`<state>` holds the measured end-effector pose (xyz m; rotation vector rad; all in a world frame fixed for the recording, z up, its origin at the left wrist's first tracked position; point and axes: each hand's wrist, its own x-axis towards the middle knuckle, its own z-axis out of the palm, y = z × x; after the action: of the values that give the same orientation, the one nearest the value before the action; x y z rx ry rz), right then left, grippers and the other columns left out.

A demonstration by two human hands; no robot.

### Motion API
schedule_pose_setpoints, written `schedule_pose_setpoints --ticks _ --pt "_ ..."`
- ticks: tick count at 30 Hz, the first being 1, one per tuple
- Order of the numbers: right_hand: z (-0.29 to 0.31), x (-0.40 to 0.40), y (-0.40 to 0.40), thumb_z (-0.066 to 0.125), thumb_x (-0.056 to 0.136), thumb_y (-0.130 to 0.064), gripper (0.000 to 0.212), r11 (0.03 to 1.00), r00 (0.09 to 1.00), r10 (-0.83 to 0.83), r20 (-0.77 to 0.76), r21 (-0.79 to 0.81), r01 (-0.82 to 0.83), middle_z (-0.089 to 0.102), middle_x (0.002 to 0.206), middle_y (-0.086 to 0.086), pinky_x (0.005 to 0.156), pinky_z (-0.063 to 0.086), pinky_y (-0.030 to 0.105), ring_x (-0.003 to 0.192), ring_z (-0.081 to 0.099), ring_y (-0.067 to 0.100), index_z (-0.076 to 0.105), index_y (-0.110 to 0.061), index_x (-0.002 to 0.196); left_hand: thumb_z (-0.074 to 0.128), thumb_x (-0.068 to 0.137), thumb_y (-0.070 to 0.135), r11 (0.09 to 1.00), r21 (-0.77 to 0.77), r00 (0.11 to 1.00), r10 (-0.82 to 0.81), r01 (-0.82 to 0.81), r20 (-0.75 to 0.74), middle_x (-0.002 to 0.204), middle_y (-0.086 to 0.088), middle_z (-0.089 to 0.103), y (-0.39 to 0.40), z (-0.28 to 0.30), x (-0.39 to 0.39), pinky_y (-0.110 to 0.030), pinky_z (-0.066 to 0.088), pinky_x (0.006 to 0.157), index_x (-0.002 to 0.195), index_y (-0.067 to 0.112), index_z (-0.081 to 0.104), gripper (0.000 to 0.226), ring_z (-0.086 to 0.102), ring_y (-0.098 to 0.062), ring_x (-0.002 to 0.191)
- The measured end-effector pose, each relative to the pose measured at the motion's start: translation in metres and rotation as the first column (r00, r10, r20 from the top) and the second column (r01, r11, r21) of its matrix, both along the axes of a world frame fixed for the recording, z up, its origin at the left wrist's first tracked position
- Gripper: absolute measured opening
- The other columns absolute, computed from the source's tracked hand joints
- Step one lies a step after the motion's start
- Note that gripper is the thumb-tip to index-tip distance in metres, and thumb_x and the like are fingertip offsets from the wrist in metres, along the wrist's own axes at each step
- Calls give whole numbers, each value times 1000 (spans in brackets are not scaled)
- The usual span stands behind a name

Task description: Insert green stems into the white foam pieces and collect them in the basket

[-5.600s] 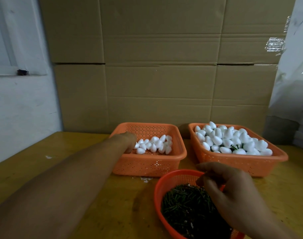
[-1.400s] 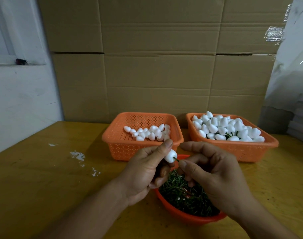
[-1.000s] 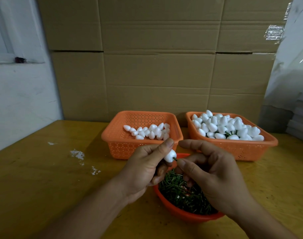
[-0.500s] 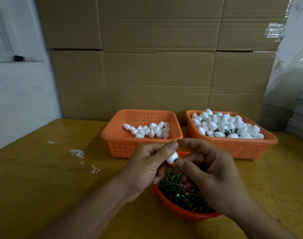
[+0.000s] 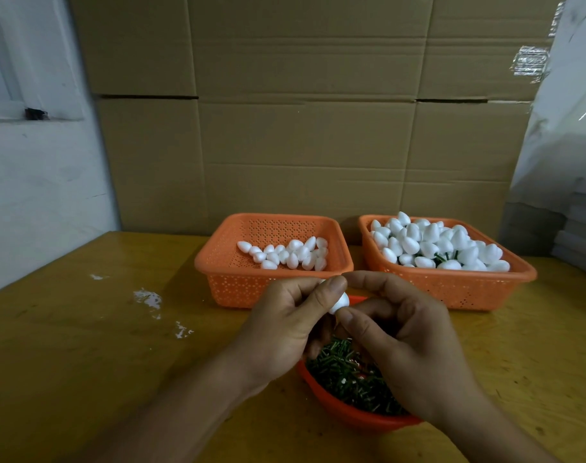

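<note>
My left hand (image 5: 284,324) pinches a white foam piece (image 5: 339,302) between thumb and fingers, just above the round orange bowl (image 5: 355,417) of green stems (image 5: 348,372). My right hand (image 5: 405,342) meets it from the right, thumb and fingers curled at the foam's lower end; the stem between them is hidden. Behind the hands, the left orange basket (image 5: 244,285) holds several plain foam pieces (image 5: 291,253). The right orange basket (image 5: 458,289) is heaped with foam pieces (image 5: 431,243) that have green stems.
Everything sits on a yellow wooden table (image 5: 84,345) with white crumbs (image 5: 148,297) on its left part. A stack of cardboard boxes (image 5: 301,128) stands right behind the baskets. A white wall (image 5: 34,195) is at the left, plastic-wrapped goods (image 5: 565,145) at the right.
My left hand fetched a foam piece from the left basket and brought it over the bowl. My right thumb has closed right up to the foam, so the stem seen earlier no longer shows.
</note>
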<state>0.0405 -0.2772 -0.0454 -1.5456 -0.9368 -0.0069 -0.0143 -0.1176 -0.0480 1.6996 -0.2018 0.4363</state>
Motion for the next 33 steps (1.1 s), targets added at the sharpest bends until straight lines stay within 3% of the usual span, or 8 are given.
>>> schedule_pose_setpoints --ticks 2,5,8,13,18,25,33 --pt "0 -1 2 71 79 -33 34 999 999 -34 -32 25 34 77 74 2 60 60 37 65 73 20 66 -26 111 51 97 44 1000 5 1000 8 -8 20 59 -7 53 -3 0 0 -15 37 43 82 4 64 45 48 -9 45" --pt "1 -1 3 75 72 -36 23 992 993 -89 -72 77 95 74 67 5 50 51 20 53 67 11 72 -21 89 52 98 41 1000 -25 999 16 -14 48 57 2 52 -6 -2 0 -14 38 46 89 2 65 42 48 -8 47" --pt "4 -2 3 76 70 -36 21 992 992 -84 -95 91 92 72 64 9 44 47 20 48 61 12 74 -16 75 57 95 40 997 -73 999 2 2 52 58 3 54 -6 -1 -1 -16 39 47 91 6 67 36 49 -8 49" --pt "5 -6 3 75 70 -31 13 992 993 -64 -102 103 74 71 62 10 44 48 21 48 61 12 77 -20 77 62 92 39 997 -71 995 21 -14 102 57 5 53 -5 -3 1 -16 39 48 100 7 70 34 48 -7 50" --pt "4 -7 3 75 69 -33 14 993 989 -58 -135 93 71 72 64 10 47 51 21 51 65 15 77 -22 78 64 91 43 998 -34 983 64 -59 171 57 7 50 -4 -6 3 -15 39 50 96 -2 65 45 46 -6 51" --pt "3 -9 3 71 72 -40 14 996 994 -61 -86 60 66 71 61 6 47 51 26 47 62 15 75 -29 79 54 97 46 972 183 968 101 -145 231 61 15 55 -6 -6 0 -13 40 54 86 25 62 25 50 0 55" --pt "2 -11 5 71 70 -38 16 993 989 -18 -150 111 35 68 58 10 46 47 23 45 59 14 76 -25 78 52 96 55 946 219 939 166 -238 302 62 2 54 -8 -6 0 -41 43 48 82 20 57 38 48 -14 53"
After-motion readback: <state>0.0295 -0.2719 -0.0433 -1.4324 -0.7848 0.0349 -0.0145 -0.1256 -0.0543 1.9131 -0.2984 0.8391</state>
